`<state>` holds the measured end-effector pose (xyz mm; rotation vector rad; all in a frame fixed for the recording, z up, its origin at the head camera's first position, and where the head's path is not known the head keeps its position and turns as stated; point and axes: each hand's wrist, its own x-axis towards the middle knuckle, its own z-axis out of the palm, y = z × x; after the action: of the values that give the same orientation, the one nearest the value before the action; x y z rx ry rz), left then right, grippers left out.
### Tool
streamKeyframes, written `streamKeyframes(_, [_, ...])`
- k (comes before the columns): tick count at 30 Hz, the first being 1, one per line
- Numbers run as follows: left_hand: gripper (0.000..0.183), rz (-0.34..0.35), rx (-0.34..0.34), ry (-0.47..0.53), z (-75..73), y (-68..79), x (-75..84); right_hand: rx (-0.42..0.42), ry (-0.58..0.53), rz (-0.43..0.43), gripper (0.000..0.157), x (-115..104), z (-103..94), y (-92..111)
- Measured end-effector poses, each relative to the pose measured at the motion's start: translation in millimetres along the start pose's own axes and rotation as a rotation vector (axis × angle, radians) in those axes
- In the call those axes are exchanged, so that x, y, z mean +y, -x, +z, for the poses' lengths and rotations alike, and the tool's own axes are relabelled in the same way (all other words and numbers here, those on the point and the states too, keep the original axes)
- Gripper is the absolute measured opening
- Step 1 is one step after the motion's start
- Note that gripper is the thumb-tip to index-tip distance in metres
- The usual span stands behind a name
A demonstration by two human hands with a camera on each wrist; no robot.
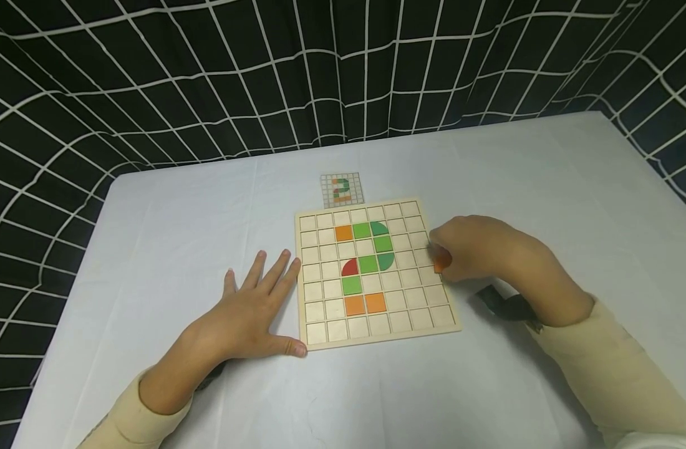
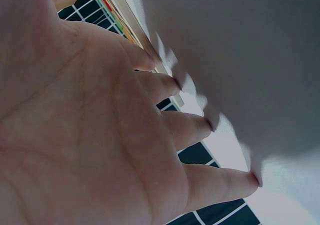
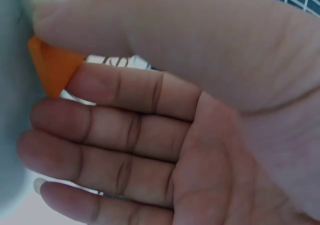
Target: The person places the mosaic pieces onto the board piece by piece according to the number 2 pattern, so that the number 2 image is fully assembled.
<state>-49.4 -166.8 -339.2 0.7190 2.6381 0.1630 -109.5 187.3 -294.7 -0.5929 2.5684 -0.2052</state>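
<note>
A wooden grid board [image 1: 418,299] lies flat on the table, with green, orange and red tiles set in several cells. To its left my left hand [image 1: 247,321] rests palm down with fingers spread; its thumb and nearest fingertip touch the board's left edge. At the right edge my right hand [image 1: 480,249] pinches an orange tile [image 3: 57,67] between thumb and index finger. In the right wrist view the tile is tilted and its full outline is partly covered by the thumb. The other fingers lie loosely side by side beneath it.
A small clear pattern card [image 1: 343,190] with a coloured gridded design lies just behind the board. White cloth [image 1: 208,212] covers the table. Dark curtains with white grid lines [image 1: 354,75] stand behind and at both sides.
</note>
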Motion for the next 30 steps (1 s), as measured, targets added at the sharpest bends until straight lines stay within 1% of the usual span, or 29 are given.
streamKeyframes(4, [0.134, 0.0, -0.002, -0.001, -0.4, 0.0, 0.0, 0.004, 0.012, -0.043, 0.025, -8, 1.5, 1])
streamKeyframes(9, [0.134, -0.004, -0.003, -0.003, -0.3, -0.2, -0.2, 0.018, 0.025, -0.076, 0.027, -15, 4.0, 2])
streamKeyframes(19, [0.134, -0.006, -0.002, 0.001, 0.5, -0.9, -0.4, 0.02, 0.043, -0.107, 0.026, -26, 6.7, 3])
streamKeyframes(30, [0.135, -0.01, -0.004, 0.007, 0.6, -0.5, -0.3, 0.054, 0.093, -0.178, 0.025, -40, 15.8, 4])
